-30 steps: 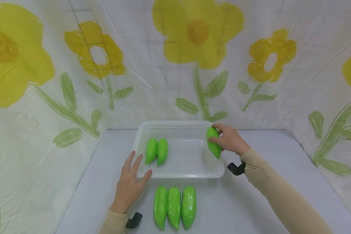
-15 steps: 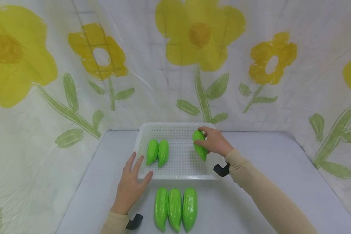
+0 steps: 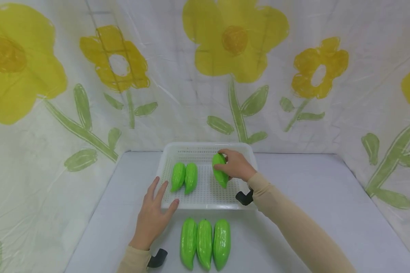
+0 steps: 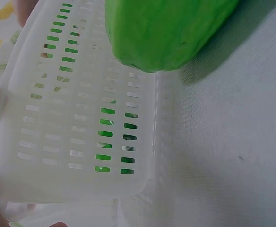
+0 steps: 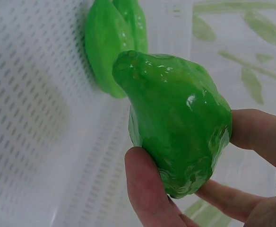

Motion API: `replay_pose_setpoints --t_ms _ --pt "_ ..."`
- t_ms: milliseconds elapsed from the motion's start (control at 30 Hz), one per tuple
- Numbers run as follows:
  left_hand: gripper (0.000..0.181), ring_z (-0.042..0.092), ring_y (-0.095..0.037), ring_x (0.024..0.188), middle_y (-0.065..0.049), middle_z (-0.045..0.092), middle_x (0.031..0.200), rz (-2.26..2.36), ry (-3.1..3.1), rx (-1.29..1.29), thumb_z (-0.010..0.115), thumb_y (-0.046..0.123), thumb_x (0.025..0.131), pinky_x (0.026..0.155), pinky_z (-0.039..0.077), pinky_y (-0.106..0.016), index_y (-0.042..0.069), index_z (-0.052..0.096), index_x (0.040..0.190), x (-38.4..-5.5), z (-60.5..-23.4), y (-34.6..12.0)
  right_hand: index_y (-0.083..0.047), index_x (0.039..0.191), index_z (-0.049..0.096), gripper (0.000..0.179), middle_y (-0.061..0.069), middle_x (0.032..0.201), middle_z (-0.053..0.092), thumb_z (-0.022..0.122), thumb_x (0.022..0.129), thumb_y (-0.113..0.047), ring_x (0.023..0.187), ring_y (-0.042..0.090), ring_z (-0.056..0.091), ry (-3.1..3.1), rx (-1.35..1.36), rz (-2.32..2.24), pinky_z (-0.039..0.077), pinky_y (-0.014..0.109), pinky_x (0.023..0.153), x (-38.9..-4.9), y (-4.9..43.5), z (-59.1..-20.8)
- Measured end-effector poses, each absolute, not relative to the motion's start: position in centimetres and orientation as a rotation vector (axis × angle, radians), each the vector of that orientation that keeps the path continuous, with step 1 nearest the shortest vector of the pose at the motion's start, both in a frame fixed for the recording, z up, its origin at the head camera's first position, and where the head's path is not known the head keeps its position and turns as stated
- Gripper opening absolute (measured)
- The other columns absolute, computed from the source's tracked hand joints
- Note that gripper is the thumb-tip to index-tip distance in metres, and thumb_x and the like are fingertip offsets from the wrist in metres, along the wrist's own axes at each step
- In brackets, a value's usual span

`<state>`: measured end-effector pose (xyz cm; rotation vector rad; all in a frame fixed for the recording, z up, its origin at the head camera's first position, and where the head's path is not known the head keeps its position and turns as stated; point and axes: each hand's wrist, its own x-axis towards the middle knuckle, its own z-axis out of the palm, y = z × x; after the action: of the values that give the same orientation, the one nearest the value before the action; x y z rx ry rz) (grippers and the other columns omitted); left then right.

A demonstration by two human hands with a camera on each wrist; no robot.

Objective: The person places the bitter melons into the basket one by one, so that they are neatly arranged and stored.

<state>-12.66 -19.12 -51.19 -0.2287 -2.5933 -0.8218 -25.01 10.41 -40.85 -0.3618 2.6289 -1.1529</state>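
My right hand (image 3: 237, 165) grips a glossy green bitter melon (image 3: 219, 170) over the right half of the white perforated basket (image 3: 208, 207). In the right wrist view, thumb and fingers pinch this bitter melon (image 5: 176, 118), its narrow end toward the camera. Two more bitter melons (image 3: 184, 177) lie side by side in the left part of the basket. My left hand (image 3: 152, 218), fingers spread and fairly straight, is at the basket's front left corner. Fingertips show by the rim (image 4: 1, 109) in the left wrist view.
On the white table (image 3: 294, 227), three bitter melons (image 3: 205, 242) lie in a row in front of the basket. One bitter melon (image 4: 161, 33) looms close in the left wrist view. A flower-printed curtain (image 3: 177, 106) hangs behind the table.
My right hand has carried the held bitter melon leftward, from the basket's right rim toward its middle. The left hand keeps its place at the front left corner.
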Motion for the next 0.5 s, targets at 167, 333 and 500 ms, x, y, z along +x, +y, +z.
replay_pose_setpoints --t_ms 167,333,500 --pt "0.073 0.044 -0.046 0.143 -0.016 0.028 0.169 -0.820 -2.579 -0.237 0.073 0.041 0.095 0.099 0.051 -0.066 0.010 0.047 0.156 -12.6 -51.3 -19.1 -0.004 0.154 0.046 0.068 0.024 0.127 0.063 0.073 0.097 -0.029 0.091 0.026 0.070 2.617 -0.358 -1.157 0.063 0.032 0.061 -25.2 9.4 -41.1" --pt "0.073 0.044 -0.046 0.144 -0.016 0.029 0.169 -0.822 -2.569 -0.243 0.074 0.040 0.094 0.099 0.051 -0.066 0.010 0.048 0.155 -12.6 -51.2 -19.1 -0.005 0.152 0.048 0.066 0.022 0.123 0.064 0.074 0.096 -0.028 0.092 0.026 0.070 2.610 -0.345 -1.168 0.063 0.031 0.060 -25.2 8.5 -41.4" --pt "0.073 0.043 -0.045 0.144 -0.016 0.029 0.169 -0.825 -2.575 -0.239 0.073 0.041 0.095 0.099 0.051 -0.066 0.011 0.048 0.156 -12.5 -51.1 -19.1 -0.004 0.150 0.050 0.064 0.022 0.125 0.064 0.075 0.095 -0.027 0.095 0.027 0.069 2.577 -0.311 -1.184 0.063 0.032 0.061 -25.4 7.6 -41.6"
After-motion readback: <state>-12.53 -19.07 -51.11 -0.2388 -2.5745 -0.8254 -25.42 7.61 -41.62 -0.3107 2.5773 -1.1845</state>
